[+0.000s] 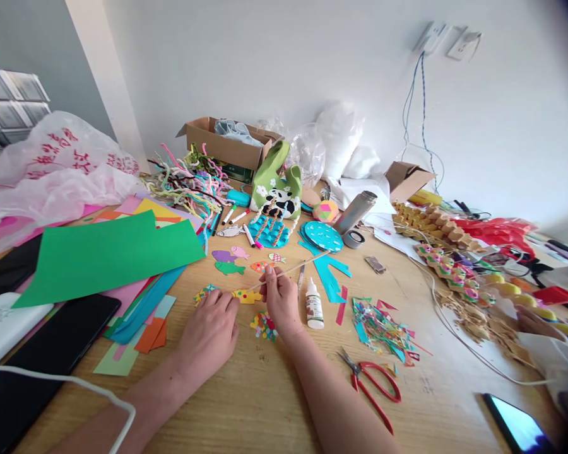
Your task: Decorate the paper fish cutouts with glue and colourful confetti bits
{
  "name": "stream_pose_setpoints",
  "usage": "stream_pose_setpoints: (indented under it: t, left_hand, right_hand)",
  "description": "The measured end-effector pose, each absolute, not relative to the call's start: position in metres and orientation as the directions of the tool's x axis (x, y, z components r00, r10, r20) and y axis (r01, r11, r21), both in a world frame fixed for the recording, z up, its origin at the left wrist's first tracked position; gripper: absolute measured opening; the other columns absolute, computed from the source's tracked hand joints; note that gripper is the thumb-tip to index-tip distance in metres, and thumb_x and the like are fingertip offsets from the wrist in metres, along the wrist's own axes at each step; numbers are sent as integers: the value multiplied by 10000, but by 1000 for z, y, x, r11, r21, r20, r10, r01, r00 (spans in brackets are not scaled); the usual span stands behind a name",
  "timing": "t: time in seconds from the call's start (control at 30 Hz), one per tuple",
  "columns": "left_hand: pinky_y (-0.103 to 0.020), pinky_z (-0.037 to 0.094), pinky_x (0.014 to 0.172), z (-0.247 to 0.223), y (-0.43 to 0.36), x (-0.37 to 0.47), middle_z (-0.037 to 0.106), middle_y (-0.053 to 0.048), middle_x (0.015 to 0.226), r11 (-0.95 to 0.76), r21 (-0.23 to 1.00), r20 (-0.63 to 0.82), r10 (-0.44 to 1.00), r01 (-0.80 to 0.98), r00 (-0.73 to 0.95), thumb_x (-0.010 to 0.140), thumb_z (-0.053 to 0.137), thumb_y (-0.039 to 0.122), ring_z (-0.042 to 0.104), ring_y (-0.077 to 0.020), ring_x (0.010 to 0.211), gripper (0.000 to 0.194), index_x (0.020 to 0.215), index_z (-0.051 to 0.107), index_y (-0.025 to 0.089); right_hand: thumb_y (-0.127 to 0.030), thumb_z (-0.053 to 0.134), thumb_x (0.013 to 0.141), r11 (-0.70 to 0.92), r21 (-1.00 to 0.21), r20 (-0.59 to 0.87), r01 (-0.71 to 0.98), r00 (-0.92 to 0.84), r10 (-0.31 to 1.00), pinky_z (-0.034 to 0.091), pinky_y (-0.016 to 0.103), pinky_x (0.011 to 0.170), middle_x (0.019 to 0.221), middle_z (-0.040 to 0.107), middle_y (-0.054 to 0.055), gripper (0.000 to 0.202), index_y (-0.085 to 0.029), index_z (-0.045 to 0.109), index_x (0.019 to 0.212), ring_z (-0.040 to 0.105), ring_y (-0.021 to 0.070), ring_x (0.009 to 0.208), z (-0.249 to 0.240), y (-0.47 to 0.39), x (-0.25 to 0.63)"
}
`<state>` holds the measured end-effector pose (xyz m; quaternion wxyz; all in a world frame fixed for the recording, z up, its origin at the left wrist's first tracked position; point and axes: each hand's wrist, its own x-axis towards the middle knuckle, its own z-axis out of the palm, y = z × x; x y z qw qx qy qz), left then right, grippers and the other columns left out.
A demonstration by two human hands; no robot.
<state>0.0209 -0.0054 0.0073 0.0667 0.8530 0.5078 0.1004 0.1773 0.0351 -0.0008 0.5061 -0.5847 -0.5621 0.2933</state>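
My right hand (281,299) is closed, with thumb and fingers pinching a thin pale stick (305,263) that slants up to the right. My left hand (213,321) is curled with its fingertips at a yellow spotted paper fish (247,296), pressing its left end to the table. A patch of speckled colored paper (206,293) shows behind the left knuckles. Between the wrists lies a heap of small colored paper dots (264,325). Paper fish in green (230,267), purple (223,256) and other colors lie just beyond. A white glue bottle (315,306) stands right of my right hand.
Red-handled scissors (373,381) and shredded paper scraps (385,331) lie to the right. Colored paper sheets (113,252) and a black phone (52,359) are at left. A metal flask (355,213) stands farther back. Another person's hand (532,325) shows at far right.
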Motion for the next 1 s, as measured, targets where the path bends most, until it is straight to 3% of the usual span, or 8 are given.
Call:
stream_pose_setpoints:
  t: [0.13,0.33,0.53,0.67,0.87,1.0]
  left_hand:
    - [-466,450,947,7,-6,21,628,-110,1060,-483,207,122,876,851,467,837,459,98,529,-291,1040,360,1159,618,127]
    - [-472,461,918,7,-6,22,634,-113,1029,-493,181,138,870,851,474,879,438,127,549,-291,1008,293,1064,664,140]
    - [-470,471,907,2,-7,20,647,-127,1034,-499,167,182,863,850,471,890,430,129,555,-297,997,388,1241,591,88]
    - [-465,467,918,1,-7,19,651,-133,1052,-501,182,191,862,846,470,896,423,133,549,-299,1022,360,1207,598,89]
    - [-453,465,907,5,-7,20,660,-116,1018,-491,198,161,870,848,466,905,412,142,557,-288,1012,267,1069,622,140]
    - [-443,459,907,6,-7,18,664,-115,1020,-503,204,175,863,840,474,903,429,153,563,-288,1030,233,1035,622,159]
  right_hand:
    - [-624,390,938,129,-938,208,321,226,952,389,225,455,556,571,5,532,-197,549,663,536,122,459,-2,36,179]
    - [-636,403,929,126,-943,204,307,237,950,383,218,453,533,547,-6,537,-192,559,671,514,116,455,-1,36,183]
    - [-645,418,916,74,-945,154,319,232,961,373,210,435,523,549,-10,534,-190,563,678,488,105,421,20,30,191]
    - [-626,399,935,128,-908,202,399,150,968,374,208,446,546,553,-5,551,-189,565,643,501,101,436,25,20,199]
    - [-637,378,944,116,-891,244,439,248,937,354,221,434,512,542,-1,571,-195,534,617,485,104,419,1,3,211]
    - [-623,352,959,189,-836,306,515,153,940,362,232,460,539,548,3,566,-203,533,626,499,110,444,-5,-1,220]
